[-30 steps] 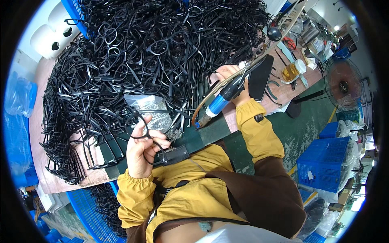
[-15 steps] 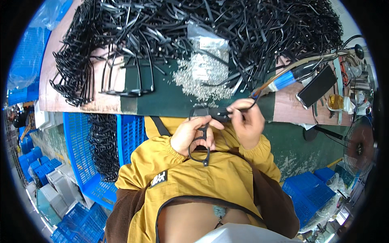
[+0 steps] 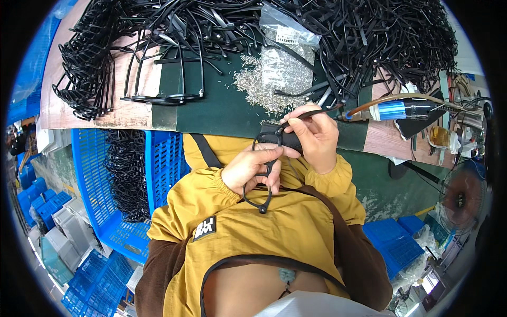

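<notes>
Head view: a person in a yellow jacket works at the near edge of a worktop covered partly by a dark green mat.
Left hand: fingers closed around a black glasses frame, held in front of the chest just below the worktop edge; one lens ring hangs below the hand.
Right hand: grip closed, thumb and fingers pinching a thin black temple arm at the top corner of the frame, beside a dark block at the worktop edge.
Frame position: between both hands, close to the body, its upper part level with the worktop edge.
Screws: a scatter of small silver screws lies on the green mat just beyond the hands, with a clear plastic bag resting on them.
Loose parts: a large heap of black frames and arms fills the far side of the worktop; a finished pair of glasses stands open to the left.
Tool: an electric screwdriver with a blue band lies on the worktop right of the right hand, not touched.
Below worktop: a blue crate holding more black frames stands at the person's left.
Far right: a fan stands on the floor.
</notes>
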`<state>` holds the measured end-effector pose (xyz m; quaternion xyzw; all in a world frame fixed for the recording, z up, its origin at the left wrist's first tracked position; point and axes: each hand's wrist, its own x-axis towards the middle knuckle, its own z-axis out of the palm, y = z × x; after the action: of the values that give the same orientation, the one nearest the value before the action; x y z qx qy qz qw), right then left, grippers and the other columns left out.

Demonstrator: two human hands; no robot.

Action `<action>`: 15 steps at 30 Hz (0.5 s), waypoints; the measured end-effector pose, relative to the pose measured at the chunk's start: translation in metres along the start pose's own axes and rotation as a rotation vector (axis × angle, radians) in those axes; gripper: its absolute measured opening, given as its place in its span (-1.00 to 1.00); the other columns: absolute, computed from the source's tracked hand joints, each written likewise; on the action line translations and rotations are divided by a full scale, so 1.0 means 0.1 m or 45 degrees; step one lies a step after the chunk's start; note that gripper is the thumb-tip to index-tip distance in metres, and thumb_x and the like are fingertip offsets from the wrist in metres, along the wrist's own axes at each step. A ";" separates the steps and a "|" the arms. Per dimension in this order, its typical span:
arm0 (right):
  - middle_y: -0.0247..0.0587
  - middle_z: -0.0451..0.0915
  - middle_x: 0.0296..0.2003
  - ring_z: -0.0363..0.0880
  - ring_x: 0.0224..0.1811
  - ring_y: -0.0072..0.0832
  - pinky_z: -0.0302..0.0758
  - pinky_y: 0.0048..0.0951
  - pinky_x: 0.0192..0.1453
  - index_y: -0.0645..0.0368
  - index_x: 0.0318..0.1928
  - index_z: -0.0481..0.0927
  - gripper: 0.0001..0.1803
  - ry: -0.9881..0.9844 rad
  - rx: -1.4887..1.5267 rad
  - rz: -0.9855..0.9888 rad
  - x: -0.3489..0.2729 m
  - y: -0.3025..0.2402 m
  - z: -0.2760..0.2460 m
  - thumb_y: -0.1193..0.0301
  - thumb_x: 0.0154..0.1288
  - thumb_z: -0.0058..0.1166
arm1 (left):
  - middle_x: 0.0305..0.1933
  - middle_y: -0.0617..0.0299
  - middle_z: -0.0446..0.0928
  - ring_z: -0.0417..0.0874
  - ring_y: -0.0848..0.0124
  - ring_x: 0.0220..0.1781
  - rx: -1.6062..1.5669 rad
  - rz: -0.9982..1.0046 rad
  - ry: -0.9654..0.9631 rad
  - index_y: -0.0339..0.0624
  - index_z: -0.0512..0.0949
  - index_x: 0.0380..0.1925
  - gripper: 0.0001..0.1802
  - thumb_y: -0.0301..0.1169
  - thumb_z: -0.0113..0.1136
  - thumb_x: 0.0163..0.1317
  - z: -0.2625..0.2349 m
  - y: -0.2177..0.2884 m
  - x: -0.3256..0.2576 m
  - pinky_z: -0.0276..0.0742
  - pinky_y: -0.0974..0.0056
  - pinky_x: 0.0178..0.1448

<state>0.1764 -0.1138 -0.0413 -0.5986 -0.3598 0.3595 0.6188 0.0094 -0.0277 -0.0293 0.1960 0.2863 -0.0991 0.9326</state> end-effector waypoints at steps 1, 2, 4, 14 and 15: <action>-0.12 0.61 -0.18 0.66 -0.24 -0.48 0.63 -0.53 -0.23 0.40 -0.16 0.59 -0.93 -0.046 -0.161 -0.104 0.02 -0.01 -0.01 0.63 0.39 0.10 | -0.63 0.18 0.47 0.64 0.27 -0.55 0.029 -0.017 0.029 -0.43 0.48 0.18 -0.55 -0.28 -0.18 0.58 0.01 0.00 0.01 0.64 0.25 -0.32; -0.13 0.62 -0.20 0.65 -0.29 -0.50 0.61 -0.55 -0.27 0.41 -0.19 0.60 -0.93 -0.102 -0.329 -0.202 0.05 -0.02 -0.03 0.63 0.38 0.11 | -0.65 0.17 0.47 0.63 0.28 -0.57 0.136 0.015 0.071 -0.44 0.49 0.14 -0.56 -0.29 -0.19 0.58 0.03 0.00 0.03 0.63 0.26 -0.35; -0.16 0.64 -0.28 0.57 -0.46 -0.56 0.50 -0.58 -0.41 0.42 -0.28 0.62 -0.94 -0.170 -0.543 -0.261 0.10 -0.03 -0.04 0.63 0.31 0.12 | -0.67 0.16 0.47 0.60 0.27 -0.62 0.256 0.067 0.080 -0.47 0.53 0.04 -0.55 -0.28 -0.23 0.58 0.07 -0.01 0.07 0.61 0.26 -0.43; -0.03 0.59 -0.07 0.66 -0.10 -0.26 0.60 -0.28 -0.15 0.27 0.04 0.61 -0.69 -0.270 -0.692 -0.508 0.53 -0.49 0.08 0.59 0.27 0.14 | -0.68 0.19 0.45 0.60 0.31 -0.57 0.019 0.416 0.239 -0.40 0.59 -0.08 -0.51 -0.16 -0.17 0.58 -0.01 0.20 -0.15 0.60 0.28 -0.35; -0.04 0.59 -0.08 0.67 -0.08 -0.23 0.62 -0.25 -0.14 0.25 0.01 0.60 -0.73 -0.213 -0.790 -0.570 0.71 -0.48 0.17 0.54 0.29 0.13 | -0.68 0.19 0.43 0.59 0.30 -0.55 0.020 0.490 0.318 -0.40 0.58 -0.07 -0.51 -0.15 -0.17 0.58 -0.03 0.22 -0.17 0.58 0.28 -0.32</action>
<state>0.1965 -0.0445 0.0086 -0.6327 -0.6222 0.1373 0.4402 0.0011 -0.0053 -0.0148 0.2651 0.3562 0.1033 0.8900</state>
